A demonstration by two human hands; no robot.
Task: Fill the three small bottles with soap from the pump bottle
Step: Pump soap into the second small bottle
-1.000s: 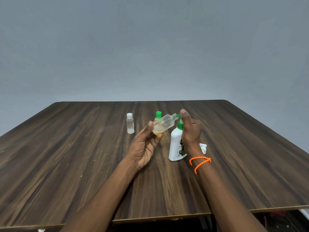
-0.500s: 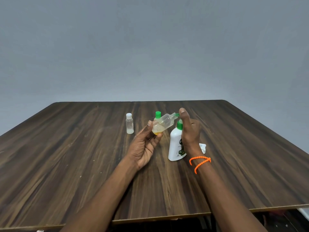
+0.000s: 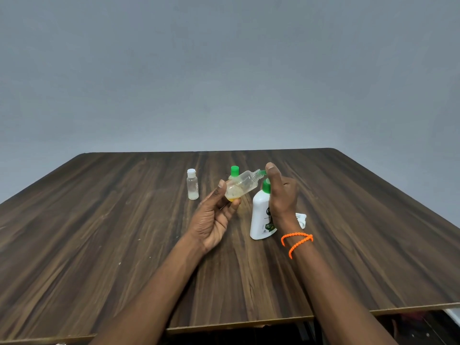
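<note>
1. Holding the open small bottle (image 3: 241,186) tilted in my left hand (image 3: 214,220), I pinch its base between thumb and curled fingertips, with its threaded mouth raised against the green nozzle.
2. My right hand (image 3: 282,195) rests on top of the pump bottle (image 3: 261,215), thumb on the pump head; the other fingers lie behind the bottle, so I cannot tell how they curl, but nothing shows them closed round it.
3. A little yellowish soap sits low in the bottle near my left fingertips, so I judge filling barely begun.
4. Beyond my left fingers, a clear bottle with a white cap (image 3: 192,184) stands apart on the table (image 3: 99,232); a green-capped bottle (image 3: 234,171) stands just behind the held one.
5. A small white piece (image 3: 301,218), perhaps the removed cap, lies beside my right wrist.
6. Risks as I judge them: the mouth slipping off the nozzle on a press would send soap over my fingers or the wood; too flat a tilt could let soap run back out; a hard, off-centre push might tip the pump bottle.
</note>
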